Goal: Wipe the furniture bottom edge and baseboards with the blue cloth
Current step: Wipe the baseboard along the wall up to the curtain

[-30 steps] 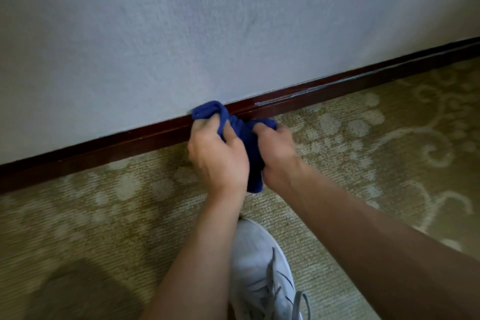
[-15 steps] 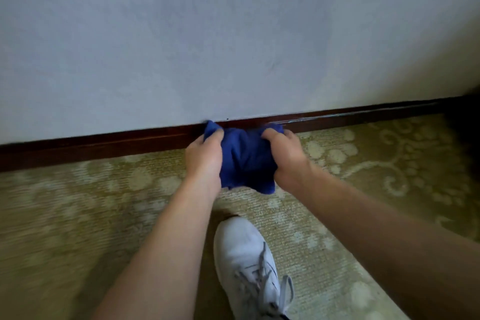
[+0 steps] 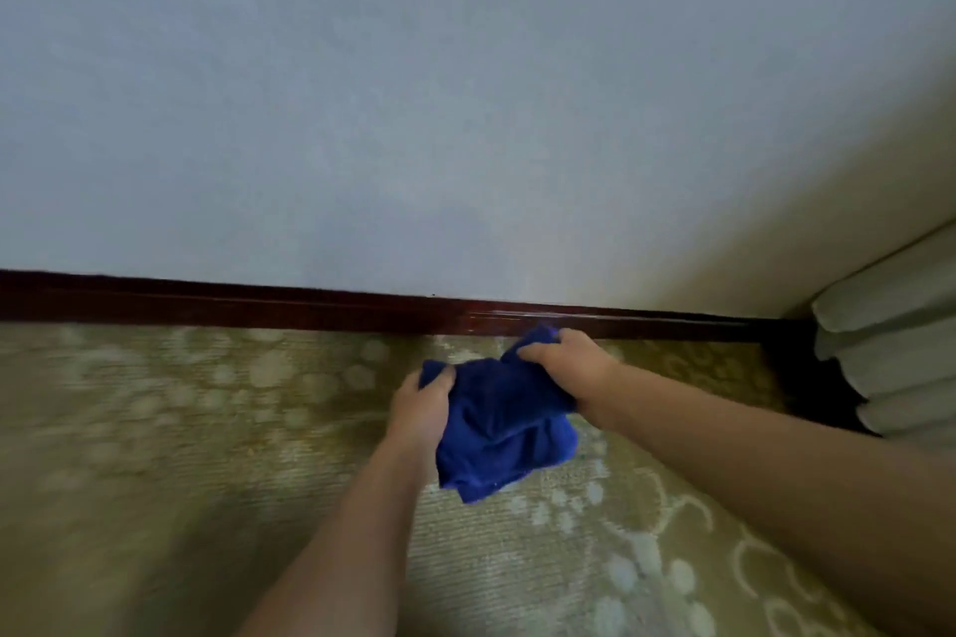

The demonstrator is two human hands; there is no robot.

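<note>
The blue cloth hangs bunched between both hands, just in front of the dark red-brown baseboard that runs along the foot of the pale wall. My left hand grips the cloth's left edge, a little off the baseboard. My right hand grips the cloth's upper right corner, right next to the baseboard. The cloth's lower part droops over the carpet.
A patterned olive carpet covers the floor. At the right edge hang pale pleated curtains, with a dark gap beneath them in the corner. The wall fills the upper half of the view.
Both hands have pulled the cloth back off the baseboard and spread it lower. The view has shifted right, the curtain has come into sight and the white shoe has left the frame.
</note>
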